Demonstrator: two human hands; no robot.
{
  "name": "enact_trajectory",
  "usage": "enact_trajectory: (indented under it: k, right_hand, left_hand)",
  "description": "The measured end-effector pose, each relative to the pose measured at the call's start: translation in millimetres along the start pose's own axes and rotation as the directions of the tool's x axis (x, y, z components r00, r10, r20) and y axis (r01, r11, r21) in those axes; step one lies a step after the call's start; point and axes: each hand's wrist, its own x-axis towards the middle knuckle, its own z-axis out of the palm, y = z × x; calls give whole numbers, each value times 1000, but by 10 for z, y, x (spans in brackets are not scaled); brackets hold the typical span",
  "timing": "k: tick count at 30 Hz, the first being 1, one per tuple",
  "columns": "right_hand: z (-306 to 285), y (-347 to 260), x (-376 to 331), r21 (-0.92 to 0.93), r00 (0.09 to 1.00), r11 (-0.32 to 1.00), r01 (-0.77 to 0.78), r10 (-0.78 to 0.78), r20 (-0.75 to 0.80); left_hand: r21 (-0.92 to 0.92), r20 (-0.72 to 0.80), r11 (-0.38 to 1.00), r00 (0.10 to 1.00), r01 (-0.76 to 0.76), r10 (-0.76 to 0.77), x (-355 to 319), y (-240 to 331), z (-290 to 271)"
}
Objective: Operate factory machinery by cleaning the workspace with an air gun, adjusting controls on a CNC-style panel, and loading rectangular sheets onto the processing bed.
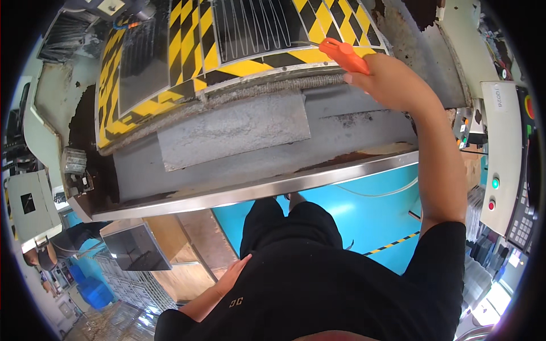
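My right hand (392, 82) is stretched forward and wrapped round an orange air blow gun (344, 55). Its thin nozzle points left over a dark panel (250, 31) marked with thin pale zigzag lines. Yellow-and-black striped tape (239, 69) frames that panel and a second dark panel (145, 65) to its left. Down by my side, my left hand (232, 277) rests against my black shirt with its fingers stretched out, holding nothing that I can see. Part of its fingers is hidden by the shirt.
A metal ledge (267, 184) runs between me and the taped bed, with a loose grey sheet (236, 131) on it. A control panel (500, 165) with lit buttons stands at right. Wooden boards (176, 256) and a dark screen (136, 244) are at lower left.
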Motion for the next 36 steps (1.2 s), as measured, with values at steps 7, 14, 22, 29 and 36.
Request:
enact_trajectory:
  k: [7, 14, 22, 29, 36]
  right_hand:
    - [62, 379, -29, 115, 992, 985, -125, 123, 27]
    - [250, 681, -331, 389, 986, 912, -129, 160, -48]
    - [440, 1411, -987, 665, 852, 747, -30, 366, -373]
    - [289, 1679, -1052, 320, 917, 947, -44, 165, -363]
    - [282, 2532, -1113, 451, 738, 889, -80, 357, -573]
  left_hand:
    - [-71, 88, 997, 996, 28, -22, 242, 296, -158]
    - [-71, 228, 995, 972, 66, -48, 549, 605, -485]
    - [-21, 330, 999, 943, 39, -30, 830, 826, -851]
    - [26, 388, 996, 919, -83, 66, 1002, 920, -1069]
    - [53, 419, 993, 905, -108, 76, 1186, 996, -1257]
